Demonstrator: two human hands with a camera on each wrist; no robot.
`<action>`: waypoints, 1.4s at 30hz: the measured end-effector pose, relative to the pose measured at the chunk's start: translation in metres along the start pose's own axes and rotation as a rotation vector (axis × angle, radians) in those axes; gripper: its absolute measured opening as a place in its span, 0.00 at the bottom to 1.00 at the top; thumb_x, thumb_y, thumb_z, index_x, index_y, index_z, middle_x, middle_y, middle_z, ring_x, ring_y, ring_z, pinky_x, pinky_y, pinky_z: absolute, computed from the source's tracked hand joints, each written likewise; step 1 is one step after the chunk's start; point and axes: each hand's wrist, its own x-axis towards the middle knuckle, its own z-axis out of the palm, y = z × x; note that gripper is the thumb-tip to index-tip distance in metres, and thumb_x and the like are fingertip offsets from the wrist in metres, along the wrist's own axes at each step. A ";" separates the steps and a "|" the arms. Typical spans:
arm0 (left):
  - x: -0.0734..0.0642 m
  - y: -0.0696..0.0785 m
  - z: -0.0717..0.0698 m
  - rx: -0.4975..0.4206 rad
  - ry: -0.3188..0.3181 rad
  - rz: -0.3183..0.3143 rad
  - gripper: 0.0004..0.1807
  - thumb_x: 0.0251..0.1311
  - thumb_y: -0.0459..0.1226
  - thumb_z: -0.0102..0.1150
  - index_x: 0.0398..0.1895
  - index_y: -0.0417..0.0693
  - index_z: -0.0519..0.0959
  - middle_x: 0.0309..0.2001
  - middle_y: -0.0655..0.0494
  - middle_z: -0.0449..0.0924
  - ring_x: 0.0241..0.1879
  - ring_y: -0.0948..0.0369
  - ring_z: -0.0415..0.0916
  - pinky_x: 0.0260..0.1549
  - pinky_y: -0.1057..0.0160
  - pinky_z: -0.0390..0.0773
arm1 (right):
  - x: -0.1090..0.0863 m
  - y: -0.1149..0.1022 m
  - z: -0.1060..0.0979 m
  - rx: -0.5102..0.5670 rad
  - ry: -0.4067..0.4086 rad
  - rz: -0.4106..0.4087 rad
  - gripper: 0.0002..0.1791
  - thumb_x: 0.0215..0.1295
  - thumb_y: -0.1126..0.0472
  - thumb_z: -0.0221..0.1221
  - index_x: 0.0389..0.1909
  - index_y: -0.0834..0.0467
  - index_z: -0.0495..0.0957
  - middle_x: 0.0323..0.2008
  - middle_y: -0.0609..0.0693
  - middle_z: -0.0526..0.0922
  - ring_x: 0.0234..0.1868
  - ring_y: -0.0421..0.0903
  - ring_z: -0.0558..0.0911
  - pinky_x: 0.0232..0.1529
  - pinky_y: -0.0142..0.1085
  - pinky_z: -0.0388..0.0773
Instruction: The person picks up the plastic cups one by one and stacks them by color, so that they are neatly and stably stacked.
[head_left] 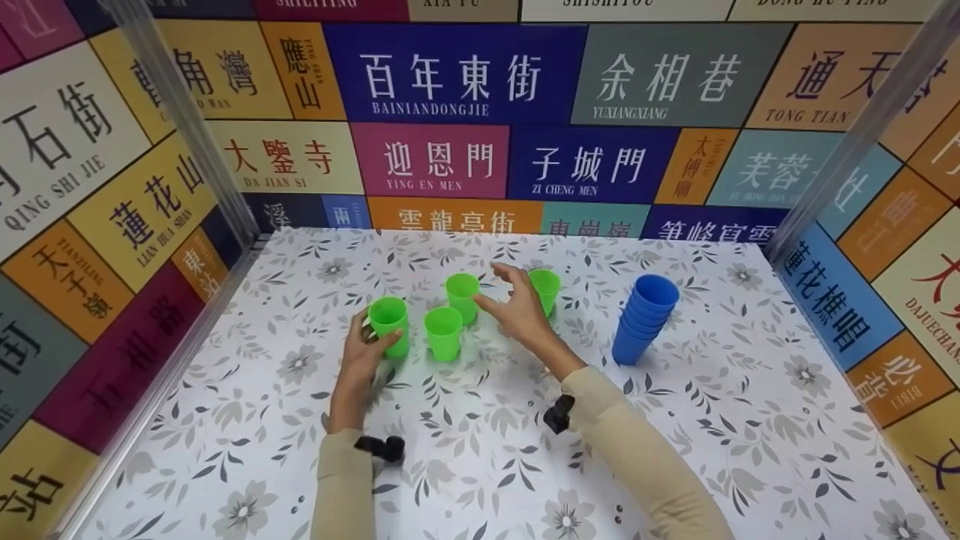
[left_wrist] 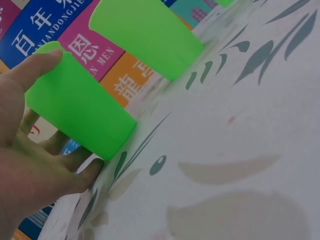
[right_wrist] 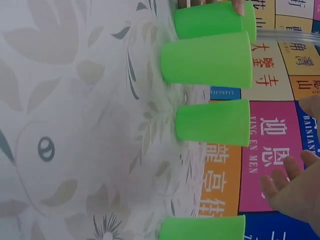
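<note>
My left hand [head_left: 358, 361] grips the leftmost green cup [head_left: 390, 324], which stands upright on the table; in the left wrist view the thumb lies at its rim and the fingers reach round its far side and low down. Just right of it stands a second green cup [head_left: 444, 339], and behind that a third green cup [head_left: 463, 297]. My right hand [head_left: 523, 313] hovers with thumb and fingers spread, holding nothing, between the third cup and another green cup [head_left: 550, 286] that it partly hides. The right wrist view shows that hand [right_wrist: 295, 192] apart from the cups.
Toward the right stands a tilted-looking stack of several nested blue cups [head_left: 643, 322]. A floral-patterned cloth [head_left: 465, 480] covers the table. Walls with coloured sign panels [head_left: 450, 75] rise behind and at both sides, with clear corner posts [head_left: 187, 112].
</note>
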 end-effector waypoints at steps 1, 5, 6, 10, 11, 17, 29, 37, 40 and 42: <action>0.000 0.000 0.000 0.004 0.002 -0.004 0.42 0.61 0.36 0.67 0.77 0.55 0.57 0.74 0.41 0.62 0.73 0.44 0.61 0.73 0.46 0.63 | 0.000 0.002 -0.004 -0.001 0.008 0.005 0.36 0.64 0.53 0.67 0.71 0.57 0.66 0.67 0.58 0.70 0.72 0.56 0.67 0.71 0.54 0.66; 0.000 0.001 0.000 0.010 0.001 -0.004 0.42 0.62 0.36 0.66 0.77 0.55 0.57 0.74 0.42 0.62 0.74 0.44 0.60 0.73 0.46 0.62 | 0.001 0.009 -0.017 -0.032 0.041 0.026 0.35 0.65 0.51 0.66 0.70 0.55 0.67 0.67 0.56 0.70 0.72 0.55 0.67 0.72 0.53 0.66; 0.000 0.000 0.000 0.010 0.000 -0.002 0.42 0.62 0.36 0.67 0.77 0.55 0.57 0.74 0.42 0.62 0.74 0.44 0.60 0.73 0.46 0.62 | 0.001 0.010 -0.020 -0.040 0.049 0.028 0.34 0.65 0.51 0.66 0.69 0.55 0.68 0.67 0.56 0.70 0.71 0.55 0.67 0.72 0.53 0.65; 0.000 0.000 0.000 0.018 -0.006 0.006 0.42 0.62 0.36 0.67 0.77 0.55 0.57 0.74 0.41 0.62 0.74 0.44 0.60 0.73 0.45 0.62 | 0.003 0.016 -0.031 -0.079 0.076 0.035 0.33 0.66 0.52 0.66 0.69 0.56 0.68 0.66 0.56 0.70 0.71 0.57 0.67 0.73 0.52 0.64; 0.000 0.000 0.000 0.020 -0.007 0.009 0.42 0.62 0.36 0.66 0.77 0.54 0.57 0.74 0.41 0.62 0.74 0.43 0.60 0.73 0.45 0.63 | 0.003 0.017 -0.034 -0.088 0.084 0.034 0.33 0.66 0.52 0.66 0.69 0.57 0.67 0.66 0.56 0.69 0.71 0.57 0.67 0.73 0.52 0.64; 0.000 -0.001 -0.001 0.023 -0.027 0.026 0.42 0.63 0.37 0.66 0.77 0.52 0.56 0.74 0.39 0.62 0.74 0.42 0.60 0.72 0.44 0.63 | 0.004 0.025 -0.047 -0.150 0.145 0.036 0.36 0.64 0.52 0.67 0.70 0.59 0.66 0.66 0.59 0.69 0.70 0.58 0.67 0.72 0.52 0.64; 0.000 0.000 -0.002 0.046 -0.027 -0.026 0.42 0.63 0.39 0.67 0.77 0.58 0.55 0.76 0.43 0.60 0.76 0.45 0.57 0.74 0.46 0.60 | 0.006 0.053 -0.060 -0.092 0.104 0.182 0.45 0.61 0.48 0.69 0.75 0.55 0.59 0.72 0.58 0.62 0.75 0.57 0.60 0.74 0.54 0.61; -0.001 0.000 -0.002 0.043 -0.022 -0.039 0.43 0.62 0.41 0.68 0.77 0.60 0.56 0.76 0.44 0.60 0.76 0.46 0.57 0.75 0.46 0.60 | 0.009 0.066 -0.056 -0.016 0.106 0.310 0.49 0.59 0.48 0.70 0.77 0.53 0.55 0.76 0.56 0.58 0.75 0.57 0.60 0.73 0.51 0.63; -0.001 0.000 -0.002 0.040 -0.023 -0.027 0.43 0.61 0.41 0.68 0.77 0.59 0.56 0.76 0.44 0.60 0.76 0.46 0.57 0.75 0.46 0.60 | 0.010 0.068 -0.054 0.009 0.122 0.329 0.49 0.60 0.50 0.70 0.77 0.55 0.54 0.76 0.57 0.58 0.75 0.57 0.61 0.72 0.51 0.65; -0.001 0.001 -0.001 0.032 -0.021 -0.025 0.43 0.61 0.41 0.68 0.76 0.60 0.57 0.76 0.45 0.60 0.76 0.46 0.57 0.75 0.47 0.59 | 0.011 0.069 -0.053 0.033 0.138 0.338 0.48 0.60 0.51 0.70 0.77 0.56 0.55 0.75 0.58 0.59 0.74 0.57 0.62 0.71 0.51 0.67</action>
